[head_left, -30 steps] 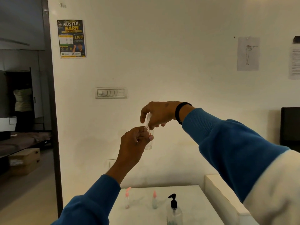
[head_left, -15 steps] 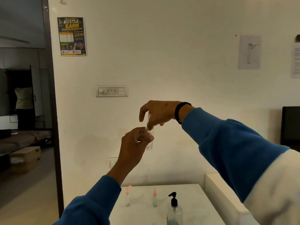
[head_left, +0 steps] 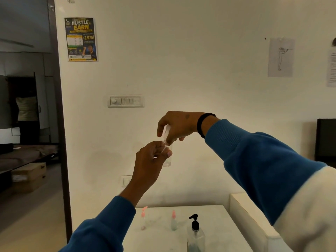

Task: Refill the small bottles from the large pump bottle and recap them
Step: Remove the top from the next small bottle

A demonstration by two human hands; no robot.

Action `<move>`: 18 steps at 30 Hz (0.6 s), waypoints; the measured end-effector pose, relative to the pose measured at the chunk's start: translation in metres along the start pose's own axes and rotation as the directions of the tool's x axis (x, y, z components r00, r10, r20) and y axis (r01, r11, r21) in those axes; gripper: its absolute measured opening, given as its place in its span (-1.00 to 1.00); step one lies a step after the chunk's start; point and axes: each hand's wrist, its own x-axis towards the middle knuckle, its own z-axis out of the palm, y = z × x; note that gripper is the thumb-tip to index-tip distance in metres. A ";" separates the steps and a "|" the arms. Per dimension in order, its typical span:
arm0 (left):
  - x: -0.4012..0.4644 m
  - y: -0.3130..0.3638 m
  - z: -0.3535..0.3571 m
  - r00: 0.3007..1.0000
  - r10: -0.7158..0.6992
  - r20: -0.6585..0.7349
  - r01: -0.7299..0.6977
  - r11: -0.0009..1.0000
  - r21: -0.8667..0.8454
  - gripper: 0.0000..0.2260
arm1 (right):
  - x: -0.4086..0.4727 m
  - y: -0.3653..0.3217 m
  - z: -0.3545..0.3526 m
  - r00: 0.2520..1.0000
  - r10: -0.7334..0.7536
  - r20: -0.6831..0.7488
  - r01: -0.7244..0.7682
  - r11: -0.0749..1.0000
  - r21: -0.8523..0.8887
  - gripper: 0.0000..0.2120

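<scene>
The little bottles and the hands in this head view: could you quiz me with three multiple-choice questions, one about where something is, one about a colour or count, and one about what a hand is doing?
1. Where does the large pump bottle stand?
A. on the white table
B. on the floor
C. in the person's hand

2. How many pink-capped small bottles stand on the table?
A. none
B. two
C. five

3. What is the left hand doing?
A. lying flat on the table
B. gripping a clear small bottle in the air
C. pressing the pump

Answers:
1 A: it stands at the table's near edge.
2 B: one on the left, one beside the pump bottle.
3 B: its fingers curl round the bottle, while the right hand pinches the clear sprayer top above it.
</scene>
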 end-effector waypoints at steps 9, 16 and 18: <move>0.002 -0.001 0.001 1.000 0.003 -0.005 -0.003 0.999 -0.033 -0.78 | 0.000 0.002 0.008 0.981 0.077 -0.180 -0.094 0.992 -0.087 -0.66; 0.000 -0.005 0.002 1.000 0.008 0.010 -0.008 1.000 -0.003 -0.76 | -0.004 -0.001 0.003 0.999 0.022 -0.029 -0.022 1.000 -0.001 -0.71; -0.001 -0.006 0.002 1.000 -0.003 -0.002 0.003 1.000 -0.003 -0.75 | -0.006 -0.002 0.003 0.996 0.030 -0.081 -0.032 0.999 -0.024 -0.64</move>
